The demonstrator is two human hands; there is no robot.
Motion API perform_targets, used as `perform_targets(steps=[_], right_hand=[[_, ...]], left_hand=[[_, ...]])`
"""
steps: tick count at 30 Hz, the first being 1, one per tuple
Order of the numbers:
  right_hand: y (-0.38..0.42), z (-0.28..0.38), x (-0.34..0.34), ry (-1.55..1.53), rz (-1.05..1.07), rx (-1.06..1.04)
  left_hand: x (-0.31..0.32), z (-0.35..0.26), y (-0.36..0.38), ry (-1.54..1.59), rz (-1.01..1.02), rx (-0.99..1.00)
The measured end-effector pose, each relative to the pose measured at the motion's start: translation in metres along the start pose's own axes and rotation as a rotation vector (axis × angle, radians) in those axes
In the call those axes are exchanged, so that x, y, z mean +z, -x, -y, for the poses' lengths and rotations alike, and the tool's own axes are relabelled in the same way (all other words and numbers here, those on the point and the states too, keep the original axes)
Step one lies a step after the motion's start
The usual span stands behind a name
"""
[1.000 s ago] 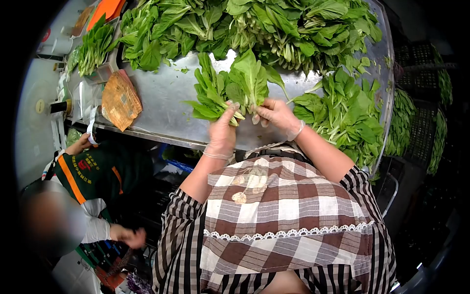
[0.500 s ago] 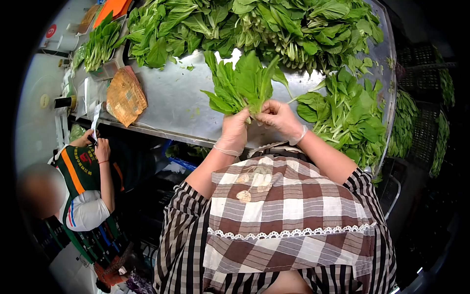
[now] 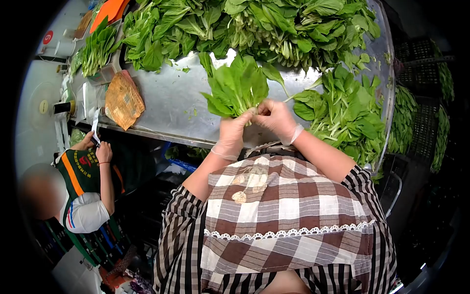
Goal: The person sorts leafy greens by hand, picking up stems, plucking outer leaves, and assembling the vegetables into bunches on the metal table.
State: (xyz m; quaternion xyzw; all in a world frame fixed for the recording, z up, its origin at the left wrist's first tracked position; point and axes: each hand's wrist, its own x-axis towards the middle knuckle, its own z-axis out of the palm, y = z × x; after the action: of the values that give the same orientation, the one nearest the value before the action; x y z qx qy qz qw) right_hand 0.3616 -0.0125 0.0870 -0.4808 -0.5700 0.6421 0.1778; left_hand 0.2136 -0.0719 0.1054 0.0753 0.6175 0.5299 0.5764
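A small bunch of leafy greens point(image 3: 239, 88) stands upright over the near edge of the metal table, leaves pointing away from me. My left hand point(image 3: 232, 131), in a thin clear glove, is closed around its stem end. My right hand point(image 3: 277, 120), gloved the same way, pinches at the base of the stems, its fingertips meeting my left thumb. The stem ends are mostly hidden between my fingers. One loose leaf with a long stalk point(image 3: 276, 76) lies just behind the bunch. To the right of my right hand is a loose pile of greens point(image 3: 345, 115).
A large heap of greens point(image 3: 274, 29) covers the far side of the metal table point(image 3: 169, 93). A brown, worn flat piece point(image 3: 124, 100) lies at the left, near a scale-like box with greens point(image 3: 99, 51). A co-worker point(image 3: 88, 181) stands at left, holding a white strip. Black crates point(image 3: 423, 125) stand right.
My right hand has closed in on my left at the stem base. The bunch has turned slightly and its leaves sit closer together. The co-worker's hands have shifted slightly.
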Motion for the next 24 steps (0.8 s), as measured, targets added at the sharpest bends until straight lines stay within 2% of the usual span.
perform_targets(steps=[3, 6, 9, 12, 16, 18, 21, 24], right_hand=[[0.000, -0.007, 0.000, -0.026, 0.010, -0.014], [-0.001, -0.019, 0.005, -0.643, 0.097, 0.126], [-0.004, -0.017, 0.002, -0.792, 0.089, 0.283], [-0.004, -0.014, 0.000, -0.805, 0.125, 0.368], [-0.001, -0.017, 0.003, -0.828, 0.121, 0.245], [0.002, -0.019, 0.004, -0.774, 0.096, 0.139], [0.007, -0.027, -0.003, -0.380, -0.159, -0.056], [0.012, -0.026, -0.021, -0.549, -0.407, 0.118]], left_hand=[[0.000, 0.000, -0.003, 0.025, -0.007, -0.025], [-0.006, 0.007, -0.004, 0.141, 0.020, -0.015], [-0.011, 0.006, -0.004, 0.184, 0.061, -0.015], [-0.016, 0.006, -0.001, 0.223, 0.151, -0.027], [-0.010, 0.003, 0.009, 0.188, 0.228, 0.001], [-0.003, 0.000, 0.012, 0.146, 0.174, -0.030], [-0.011, 0.000, 0.006, 0.204, 0.110, -0.042], [-0.030, -0.004, -0.002, 0.298, 0.070, -0.031]])
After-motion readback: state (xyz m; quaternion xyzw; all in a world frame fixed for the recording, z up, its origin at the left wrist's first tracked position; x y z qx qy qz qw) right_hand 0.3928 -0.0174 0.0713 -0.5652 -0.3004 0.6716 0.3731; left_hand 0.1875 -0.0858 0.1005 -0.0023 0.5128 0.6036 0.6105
